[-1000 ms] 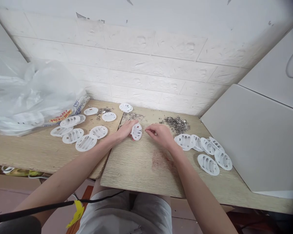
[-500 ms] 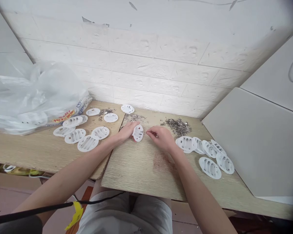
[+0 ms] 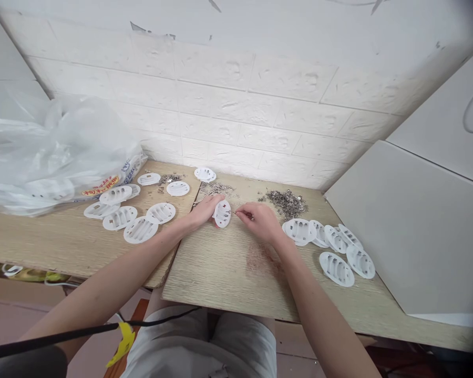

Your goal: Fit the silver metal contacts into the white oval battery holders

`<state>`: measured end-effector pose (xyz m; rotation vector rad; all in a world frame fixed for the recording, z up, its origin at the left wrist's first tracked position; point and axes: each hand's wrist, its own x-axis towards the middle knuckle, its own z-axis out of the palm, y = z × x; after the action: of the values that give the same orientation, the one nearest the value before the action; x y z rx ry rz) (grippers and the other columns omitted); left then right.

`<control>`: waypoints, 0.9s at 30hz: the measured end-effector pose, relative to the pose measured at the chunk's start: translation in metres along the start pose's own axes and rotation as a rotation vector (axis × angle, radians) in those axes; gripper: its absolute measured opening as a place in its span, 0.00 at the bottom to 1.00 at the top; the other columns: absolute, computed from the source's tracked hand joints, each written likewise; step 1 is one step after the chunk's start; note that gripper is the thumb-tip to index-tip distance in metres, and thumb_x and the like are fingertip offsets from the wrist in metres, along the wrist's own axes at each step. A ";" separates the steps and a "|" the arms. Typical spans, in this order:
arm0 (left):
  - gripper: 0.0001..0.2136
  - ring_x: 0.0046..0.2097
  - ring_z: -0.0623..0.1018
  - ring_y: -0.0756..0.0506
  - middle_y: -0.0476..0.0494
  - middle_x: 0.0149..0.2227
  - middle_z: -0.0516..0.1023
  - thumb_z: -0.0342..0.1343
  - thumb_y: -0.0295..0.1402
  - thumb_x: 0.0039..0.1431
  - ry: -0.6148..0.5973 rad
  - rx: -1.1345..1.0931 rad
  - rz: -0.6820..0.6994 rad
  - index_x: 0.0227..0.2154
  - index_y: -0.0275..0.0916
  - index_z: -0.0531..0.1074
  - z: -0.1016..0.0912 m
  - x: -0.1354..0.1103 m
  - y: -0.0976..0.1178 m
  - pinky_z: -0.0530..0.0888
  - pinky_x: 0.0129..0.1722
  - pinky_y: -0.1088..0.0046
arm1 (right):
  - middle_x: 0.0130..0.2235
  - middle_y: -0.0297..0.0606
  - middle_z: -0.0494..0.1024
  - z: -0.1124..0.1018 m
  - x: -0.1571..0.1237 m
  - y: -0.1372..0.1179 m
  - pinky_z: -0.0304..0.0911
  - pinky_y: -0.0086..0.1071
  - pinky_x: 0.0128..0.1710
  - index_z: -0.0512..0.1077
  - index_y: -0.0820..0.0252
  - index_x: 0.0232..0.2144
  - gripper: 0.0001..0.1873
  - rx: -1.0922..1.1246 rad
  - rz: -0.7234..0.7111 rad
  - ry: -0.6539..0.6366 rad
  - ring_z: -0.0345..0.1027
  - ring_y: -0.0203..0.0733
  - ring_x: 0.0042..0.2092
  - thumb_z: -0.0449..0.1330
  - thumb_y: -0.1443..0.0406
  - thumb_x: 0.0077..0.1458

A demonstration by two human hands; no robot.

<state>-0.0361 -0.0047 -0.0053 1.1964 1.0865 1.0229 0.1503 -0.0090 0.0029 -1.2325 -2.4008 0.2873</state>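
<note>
My left hand [image 3: 205, 211] grips a round white plastic battery holder [image 3: 223, 214] at its left edge and tilts its slotted face toward me. Small metal pieces show in its slots. Just right of it, my right hand [image 3: 259, 219] is closed in a pinch, and a tiny, thin metal piece [image 3: 234, 212] sticks out from the fingertips toward the holder's right edge. Whether that piece touches the holder is too small to tell. A pile of small metal contacts [image 3: 287, 203] lies behind my right hand; a thinner scatter of metal bits [image 3: 219, 189] lies behind my left.
Several white holders [image 3: 141, 230] lie left on the wooden table [image 3: 216, 273], several more [image 3: 337, 269] to the right. A clear plastic bag [image 3: 59, 152] fills the back left. A white brick-pattern wall [image 3: 228, 115] stands behind, a grey panel [image 3: 413, 226] at right. A black cable [image 3: 82, 332] crosses low.
The whole view has shifted slightly. Both hands keep nearly the same pose, with the pinched metal piece still beside the holder's right edge.
</note>
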 end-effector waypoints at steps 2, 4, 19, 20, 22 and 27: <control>0.16 0.18 0.64 0.51 0.48 0.17 0.67 0.53 0.42 0.57 0.009 0.007 0.009 0.18 0.38 0.65 0.000 0.000 0.000 0.61 0.19 0.75 | 0.38 0.39 0.80 0.001 0.000 0.001 0.58 0.31 0.39 0.76 0.59 0.35 0.11 -0.003 -0.002 0.005 0.70 0.40 0.39 0.53 0.66 0.60; 0.16 0.18 0.64 0.51 0.48 0.17 0.67 0.52 0.42 0.57 0.018 0.025 0.010 0.18 0.38 0.64 0.000 -0.001 0.001 0.61 0.18 0.75 | 0.38 0.38 0.80 0.003 0.000 0.001 0.58 0.30 0.39 0.76 0.59 0.35 0.11 -0.007 -0.004 0.008 0.70 0.40 0.39 0.53 0.66 0.60; 0.14 0.18 0.63 0.50 0.50 0.15 0.63 0.44 0.35 0.56 0.034 0.300 0.096 0.16 0.40 0.61 0.000 0.000 -0.007 0.57 0.19 0.73 | 0.36 0.40 0.78 0.012 -0.002 -0.011 0.55 0.31 0.35 0.75 0.59 0.34 0.11 -0.165 -0.023 -0.010 0.68 0.42 0.39 0.52 0.67 0.60; 0.14 0.19 0.63 0.50 0.50 0.16 0.64 0.44 0.35 0.56 0.040 0.306 0.098 0.16 0.40 0.60 0.001 0.000 -0.007 0.58 0.20 0.73 | 0.36 0.41 0.78 0.013 -0.002 -0.012 0.55 0.31 0.35 0.75 0.59 0.34 0.11 -0.177 -0.029 -0.006 0.68 0.42 0.38 0.52 0.67 0.60; 0.13 0.21 0.64 0.49 0.51 0.17 0.63 0.43 0.34 0.55 0.056 0.324 0.098 0.16 0.40 0.59 0.002 -0.001 -0.006 0.58 0.21 0.73 | 0.36 0.41 0.78 0.014 -0.002 -0.014 0.55 0.32 0.35 0.75 0.59 0.34 0.12 -0.198 -0.041 -0.004 0.68 0.42 0.39 0.51 0.68 0.60; 0.13 0.23 0.65 0.49 0.51 0.18 0.64 0.44 0.36 0.55 0.112 0.383 0.108 0.17 0.40 0.59 0.005 -0.002 -0.006 0.60 0.24 0.73 | 0.36 0.42 0.78 0.017 -0.002 -0.015 0.55 0.32 0.34 0.75 0.59 0.34 0.13 -0.248 -0.063 -0.013 0.68 0.43 0.39 0.49 0.67 0.61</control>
<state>-0.0317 -0.0077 -0.0109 1.5315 1.3598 1.0007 0.1321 -0.0193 -0.0072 -1.2575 -2.5392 -0.0232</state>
